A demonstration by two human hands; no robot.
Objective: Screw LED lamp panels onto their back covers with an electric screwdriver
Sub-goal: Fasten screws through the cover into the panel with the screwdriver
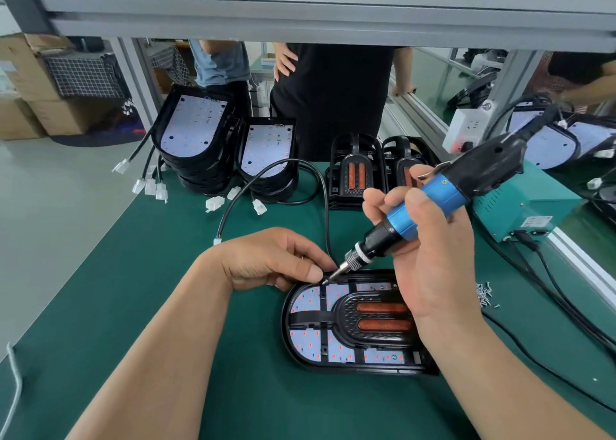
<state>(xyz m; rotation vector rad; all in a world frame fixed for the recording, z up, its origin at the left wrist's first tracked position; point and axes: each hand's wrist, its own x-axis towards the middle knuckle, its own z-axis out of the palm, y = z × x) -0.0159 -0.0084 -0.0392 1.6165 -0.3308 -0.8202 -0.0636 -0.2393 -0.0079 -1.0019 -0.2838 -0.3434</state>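
**Q:** What stage of the work is shown?

**A:** One unit is being fastened. An LED panel (pixel 308 301) is seated in its back cover (pixel 286 326), which lies flat on the worktop (pixel 166 306) directly before the person. The electric screwdriver (pixel 423 206) is gripped in the right hand (pixel 433 259), and its bit is set at the panel's far edge. The left hand (pixel 273 259) is held at the cover's rim beside the bit with its fingers curled; whether a screw is pinched cannot be told. Which other positions are already fastened cannot be made out, so the unit is judged unfinished.

**Q:** What quantities are counted?

**A:** One unit is in work and one screwdriver is seen. Two stacks of panelled covers (pixel 196 132) are stood at the far left; whether they are finished is not shown. Two stacks of black frames (pixel 356 169) are placed behind the unit. One heap of loose screws (pixel 485 294) lies to the right, too small to be counted.
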